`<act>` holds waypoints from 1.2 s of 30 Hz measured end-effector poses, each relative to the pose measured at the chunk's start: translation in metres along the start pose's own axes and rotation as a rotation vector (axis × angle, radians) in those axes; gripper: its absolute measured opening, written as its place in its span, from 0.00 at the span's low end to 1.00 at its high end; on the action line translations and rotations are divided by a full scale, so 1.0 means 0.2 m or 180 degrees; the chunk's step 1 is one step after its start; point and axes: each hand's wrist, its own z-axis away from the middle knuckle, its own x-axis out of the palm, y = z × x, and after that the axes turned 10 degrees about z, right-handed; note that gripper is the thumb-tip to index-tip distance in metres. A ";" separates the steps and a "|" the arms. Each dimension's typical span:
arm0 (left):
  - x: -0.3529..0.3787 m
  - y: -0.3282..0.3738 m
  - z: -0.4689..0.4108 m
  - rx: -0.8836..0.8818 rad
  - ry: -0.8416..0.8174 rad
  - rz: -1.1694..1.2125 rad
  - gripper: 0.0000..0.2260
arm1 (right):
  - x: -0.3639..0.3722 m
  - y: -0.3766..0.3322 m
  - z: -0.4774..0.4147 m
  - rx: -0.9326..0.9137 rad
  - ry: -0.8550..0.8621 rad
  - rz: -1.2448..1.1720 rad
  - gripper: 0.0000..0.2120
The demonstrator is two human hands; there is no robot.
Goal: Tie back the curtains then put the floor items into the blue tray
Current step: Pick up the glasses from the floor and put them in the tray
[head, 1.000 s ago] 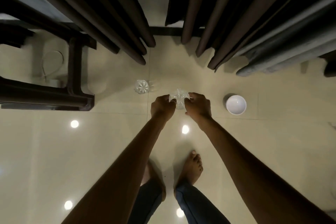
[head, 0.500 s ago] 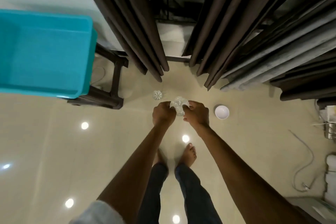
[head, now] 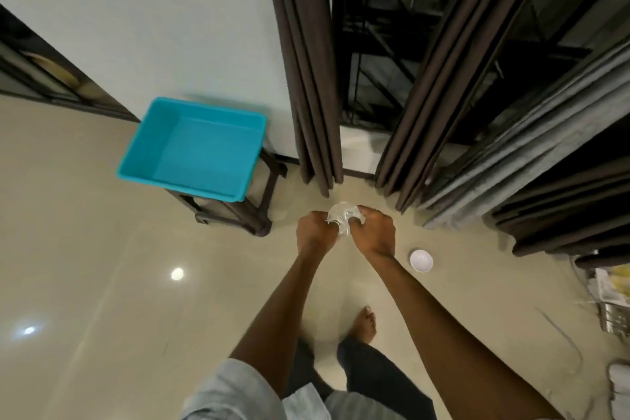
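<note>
A clear glass (head: 342, 219) is held between both hands in front of me, above the floor. My left hand (head: 315, 230) grips its left side and my right hand (head: 373, 232) grips its right side. The empty blue tray (head: 191, 169) rests on a dark stool (head: 250, 211) to the left of my hands. A white bowl (head: 421, 260) sits on the floor to the right of my right hand. Brown curtains (head: 306, 78) hang down to the floor on both sides of a dark window gap. The second glass seen earlier is hidden behind my hands.
A grey curtain (head: 531, 147) hangs at the right. A cable (head: 562, 337) and stacked items (head: 613, 293) lie at the right edge. My bare foot (head: 364, 324) stands on the glossy beige floor. A dark cabinet (head: 51, 78) is at the far left.
I have risen from a crouch with the glass held in both hands. The view has lifted, and the blue tray has come into sight and now looks smaller and farther.
</note>
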 end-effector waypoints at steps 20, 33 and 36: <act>-1.54 -0.62 -0.17 0.0446 0.0434 0.0834 0.17 | 0.61 -1.33 0.37 -0.0916 -0.0159 -0.0096 0.10; -2.16 -0.71 -0.49 0.0493 0.0563 0.0448 0.18 | 0.97 -2.00 0.20 -0.0713 -0.0299 -0.0330 0.09; -2.27 -0.71 -0.65 0.0398 0.0500 0.0337 0.20 | 1.07 -2.12 0.05 -0.0742 -0.0352 -0.0305 0.08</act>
